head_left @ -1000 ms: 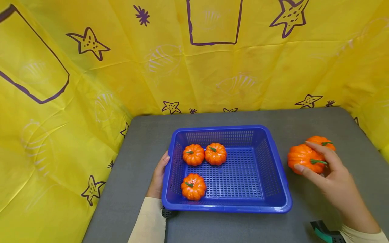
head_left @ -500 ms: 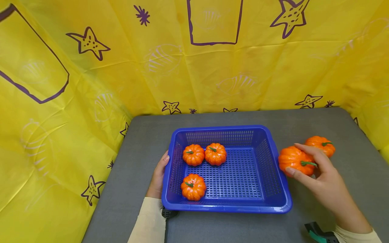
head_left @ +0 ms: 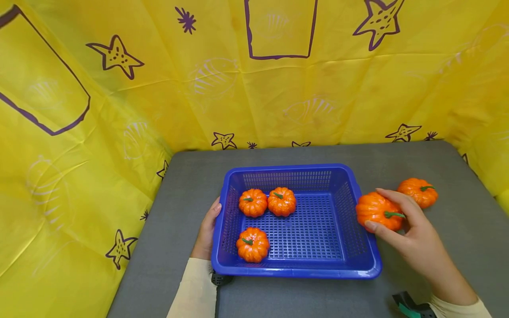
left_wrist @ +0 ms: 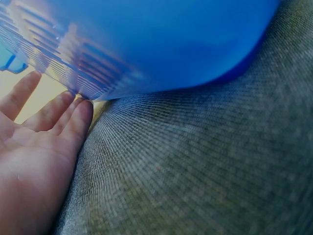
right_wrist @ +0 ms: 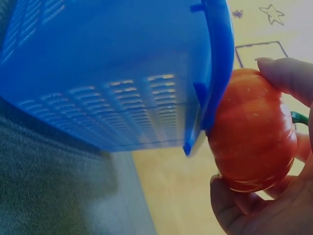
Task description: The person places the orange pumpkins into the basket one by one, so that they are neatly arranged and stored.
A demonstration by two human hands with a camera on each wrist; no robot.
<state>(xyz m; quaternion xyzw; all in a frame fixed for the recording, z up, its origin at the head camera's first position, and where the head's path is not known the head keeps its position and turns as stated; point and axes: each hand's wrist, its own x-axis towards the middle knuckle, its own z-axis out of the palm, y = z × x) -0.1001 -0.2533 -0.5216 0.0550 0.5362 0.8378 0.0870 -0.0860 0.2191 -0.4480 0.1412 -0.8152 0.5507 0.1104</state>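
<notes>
A blue plastic basket (head_left: pixel 314 270) stands on the grey table. My left hand (head_left: pixel 207 232) is at its left side; in the left wrist view the nearly straight fingers (left_wrist: pixel 49 110) touch the slotted outer wall. My right hand (head_left: pixel 415 238) grips an orange toy pumpkin (head_left: pixel 375 210) with a green stem, thumb on one side and fingers on the other. This pumpkin is at the basket's right rim, overlapping it in the right wrist view. Three similar pumpkins lie inside: two side by side, one pumpkin (head_left: pixel 253 245) at the front left.
One more orange pumpkin (head_left: pixel 417 193) lies on the grey table (head_left: pixel 191 176) to the right, behind my right hand. A yellow cloth (head_left: pixel 262 106) with purple starfish drawings hangs around the table's back and sides.
My right hand has moved left with the pumpkin, from beside the other loose pumpkin to the basket's right rim. The left hand and the basket have not moved.
</notes>
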